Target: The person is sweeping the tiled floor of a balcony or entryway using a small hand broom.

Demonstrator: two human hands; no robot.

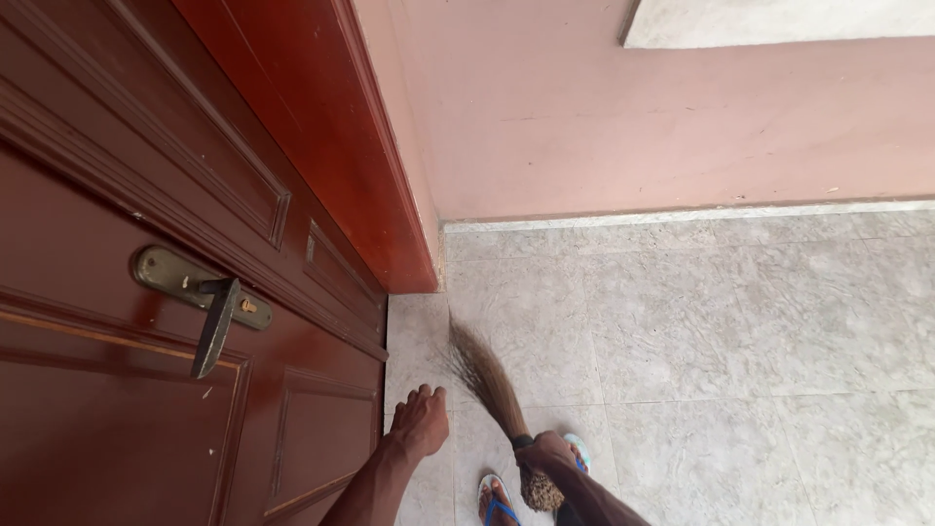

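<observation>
Broom of brown bristles fills the lower middle of the frame, a short handleless bundle that fans upward and to the left, with its tips resting on the tiled floor just below the foot of the door frame. The right hand is clamped around the bound end of the bundle near the bottom edge of the frame, fingers wrapped tight, a dark band at the wrist. The knotted butt of the broom sticks out below that fist.

The left hand sits to the left of the broom, apart from it, with fingers loosely spread and pointing toward the upper part of the frame; it holds nothing and hangs close to the lower edge of the door, though whether it touches the wood cannot be told.

At the bottom of the frame, blue-strapped sandals show under the right forearm, on the pale marbled tiles.

The door takes up the whole left side, glossy reddish-brown with raised panels, and carries a brass plate with a dark lever handle hanging downward at the left middle. A pink wall spans the upper right, meeting the floor along a pale strip.
</observation>
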